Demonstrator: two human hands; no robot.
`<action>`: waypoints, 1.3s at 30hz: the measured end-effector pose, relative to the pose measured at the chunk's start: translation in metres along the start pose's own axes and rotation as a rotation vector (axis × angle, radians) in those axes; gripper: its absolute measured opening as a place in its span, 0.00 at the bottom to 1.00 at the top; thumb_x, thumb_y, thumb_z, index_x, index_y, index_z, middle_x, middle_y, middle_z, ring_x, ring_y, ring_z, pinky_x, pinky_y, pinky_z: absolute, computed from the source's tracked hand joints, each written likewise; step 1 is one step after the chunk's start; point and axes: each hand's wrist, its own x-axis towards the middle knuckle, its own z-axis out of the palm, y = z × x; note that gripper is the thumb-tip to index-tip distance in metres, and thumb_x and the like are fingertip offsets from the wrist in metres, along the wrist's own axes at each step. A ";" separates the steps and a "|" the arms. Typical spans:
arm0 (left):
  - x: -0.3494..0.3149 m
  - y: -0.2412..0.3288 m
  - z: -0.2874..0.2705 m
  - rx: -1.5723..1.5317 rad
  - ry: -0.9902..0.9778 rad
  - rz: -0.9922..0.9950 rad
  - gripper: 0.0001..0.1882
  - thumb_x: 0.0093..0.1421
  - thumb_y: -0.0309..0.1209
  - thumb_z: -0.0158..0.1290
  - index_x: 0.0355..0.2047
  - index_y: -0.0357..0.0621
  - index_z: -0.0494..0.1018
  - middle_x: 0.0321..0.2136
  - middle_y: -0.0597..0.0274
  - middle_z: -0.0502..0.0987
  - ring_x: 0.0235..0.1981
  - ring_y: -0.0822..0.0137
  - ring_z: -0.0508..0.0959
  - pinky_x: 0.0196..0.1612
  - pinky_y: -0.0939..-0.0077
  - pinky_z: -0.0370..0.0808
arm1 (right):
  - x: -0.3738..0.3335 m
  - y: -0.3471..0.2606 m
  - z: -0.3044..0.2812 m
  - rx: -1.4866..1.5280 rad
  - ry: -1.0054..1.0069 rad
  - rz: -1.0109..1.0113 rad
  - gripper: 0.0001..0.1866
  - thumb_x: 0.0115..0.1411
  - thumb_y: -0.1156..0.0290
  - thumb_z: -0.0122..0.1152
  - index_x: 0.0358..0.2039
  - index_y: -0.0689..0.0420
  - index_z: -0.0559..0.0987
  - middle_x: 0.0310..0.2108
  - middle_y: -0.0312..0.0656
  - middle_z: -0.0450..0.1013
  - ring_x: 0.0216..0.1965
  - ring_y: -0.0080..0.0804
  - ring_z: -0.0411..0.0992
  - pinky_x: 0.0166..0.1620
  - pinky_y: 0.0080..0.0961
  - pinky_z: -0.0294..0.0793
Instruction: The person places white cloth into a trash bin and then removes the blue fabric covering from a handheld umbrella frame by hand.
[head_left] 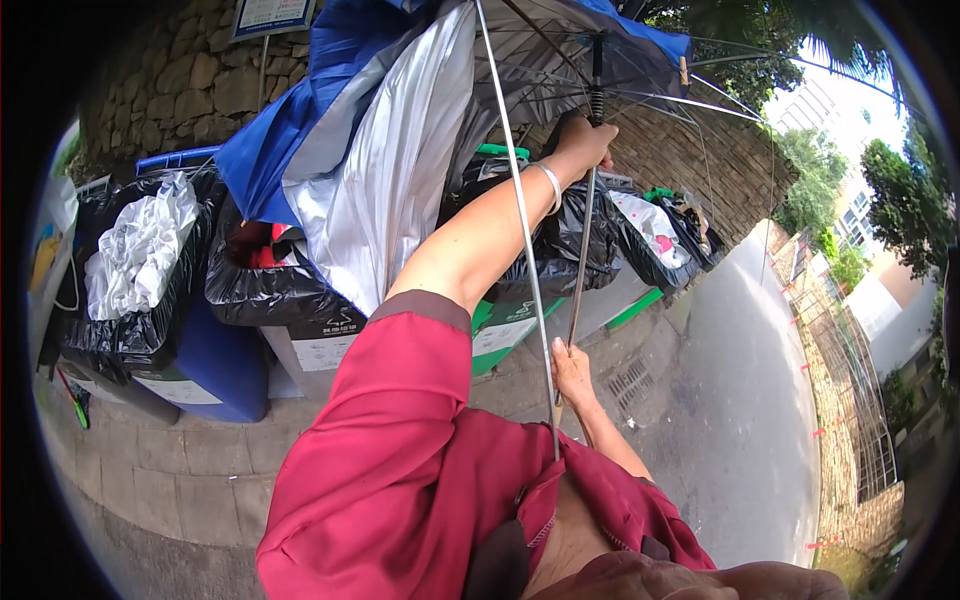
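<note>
A large umbrella [380,140], blue outside and silver inside, leans over the bins, its cloth bunched and hanging on the left. Several bare metal ribs stick out on its right side. My left hand [583,147] reaches up and closes round the umbrella's shaft just below the dark spring. Lower down, my right hand [572,375] is wrapped round the same shaft near its bottom end. A long thin metal rod [520,200] slants down in front of my left forearm and ends close to my chest. The fingertips of both hands are partly hidden.
Wheeled bins with black liners line the wall: a blue bin [215,345] with white crumpled plastic [145,245], a grey bin [315,350], and green-trimmed ones [500,335]. A stone wall [190,85] rises behind. To the right run a road [750,400], a drain grate [632,388] and a fence [850,400].
</note>
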 end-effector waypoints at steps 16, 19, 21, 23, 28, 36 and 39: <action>0.034 0.045 -0.003 0.087 0.019 0.002 0.16 0.54 0.32 0.49 0.17 0.30 0.68 0.11 0.55 0.70 0.11 0.64 0.71 0.15 0.73 0.67 | 0.051 -0.120 0.025 0.276 -0.174 0.018 0.21 0.58 0.51 0.51 0.18 0.53 0.60 0.09 0.29 0.52 0.08 0.16 0.49 0.11 0.15 0.48; 0.011 0.024 -0.005 0.102 0.032 -0.085 0.15 0.53 0.32 0.50 0.18 0.30 0.67 0.11 0.56 0.69 0.10 0.65 0.71 0.14 0.74 0.68 | 0.051 -0.125 0.033 0.327 -0.187 0.052 0.21 0.59 0.52 0.50 0.18 0.53 0.60 0.09 0.29 0.51 0.08 0.16 0.48 0.11 0.16 0.47; -0.012 0.004 -0.004 0.111 0.015 -0.113 0.16 0.53 0.32 0.51 0.17 0.30 0.67 0.11 0.56 0.69 0.09 0.66 0.71 0.13 0.74 0.69 | 0.057 -0.128 0.036 0.378 -0.199 0.049 0.21 0.59 0.52 0.49 0.19 0.53 0.60 0.09 0.28 0.50 0.08 0.16 0.47 0.11 0.16 0.47; -0.030 -0.017 -0.003 0.119 -0.037 -0.131 0.16 0.52 0.33 0.52 0.16 0.31 0.66 0.10 0.57 0.69 0.09 0.66 0.71 0.13 0.73 0.69 | 0.062 -0.124 0.038 0.394 -0.187 0.042 0.21 0.59 0.53 0.49 0.19 0.52 0.60 0.09 0.28 0.50 0.08 0.16 0.47 0.11 0.16 0.47; -0.072 -0.063 -0.011 0.195 -0.129 -0.187 0.13 0.53 0.31 0.51 0.16 0.37 0.66 0.10 0.60 0.68 0.09 0.68 0.70 0.14 0.75 0.69 | 0.051 -0.093 0.049 0.478 -0.168 0.095 0.20 0.60 0.54 0.49 0.20 0.54 0.61 0.10 0.29 0.51 0.08 0.16 0.47 0.11 0.16 0.47; -0.111 -0.138 -0.041 0.595 -0.182 -0.163 0.21 0.53 0.41 0.48 0.11 0.39 0.72 0.10 0.58 0.72 0.12 0.66 0.72 0.23 0.71 0.70 | 0.043 -0.041 0.040 0.077 -0.214 -0.144 0.19 0.61 0.59 0.46 0.41 0.64 0.67 0.33 0.45 0.70 0.32 0.29 0.70 0.38 0.25 0.70; -0.168 -0.212 -0.065 0.942 -0.042 0.313 0.20 0.52 0.43 0.49 0.18 0.38 0.74 0.15 0.57 0.75 0.17 0.66 0.74 0.26 0.69 0.70 | 0.009 -0.018 0.030 -0.016 -0.466 0.047 0.29 0.60 0.58 0.49 0.55 0.65 0.58 0.50 0.51 0.63 0.50 0.38 0.64 0.53 0.29 0.62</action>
